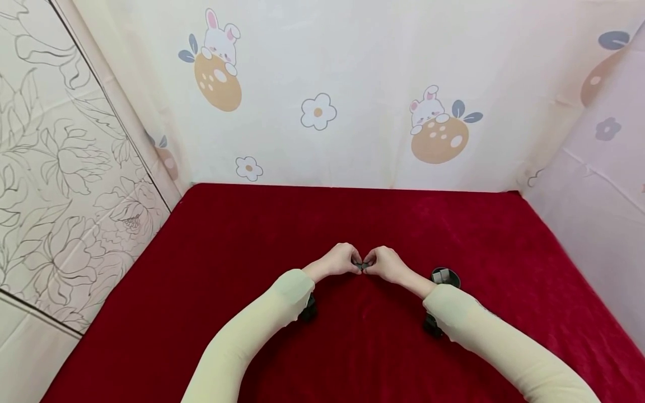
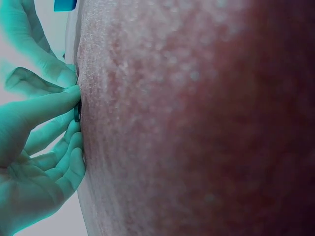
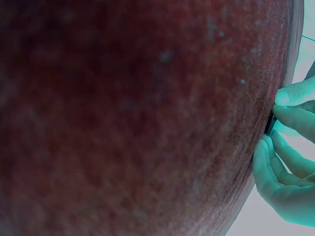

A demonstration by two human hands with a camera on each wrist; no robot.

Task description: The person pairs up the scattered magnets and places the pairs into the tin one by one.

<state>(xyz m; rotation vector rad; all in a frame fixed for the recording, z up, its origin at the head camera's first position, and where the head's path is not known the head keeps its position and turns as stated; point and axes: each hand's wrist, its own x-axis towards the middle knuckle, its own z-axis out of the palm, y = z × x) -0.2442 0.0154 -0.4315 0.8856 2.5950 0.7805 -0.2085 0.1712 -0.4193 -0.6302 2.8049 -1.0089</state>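
Near the middle of the table, both hands meet over a small dark flat piece [image 1: 361, 265]. My left hand [image 1: 342, 259] pinches its left side between thumb and fingers. From the other side my right hand [image 1: 388, 264] pinches it too, the fingertips of both hands nearly meeting. In the left wrist view a dark edge of the piece [image 2: 77, 112] shows beneath the fingers, close over the cloth. The right wrist view also gives a dark sliver of it [image 3: 269, 123] between the fingertips. Fingers hide most of the piece, so I cannot tell its kind.
A round dark container [image 1: 456, 278] with light grey pieces [image 1: 440, 276] stands beside the right forearm, partly behind the sleeve. Dark wrist devices [image 1: 308, 309] hang under both cuffs. Red cloth [image 1: 282, 218] covers the table; a printed curtain [image 1: 363, 140] rises along its back edge.
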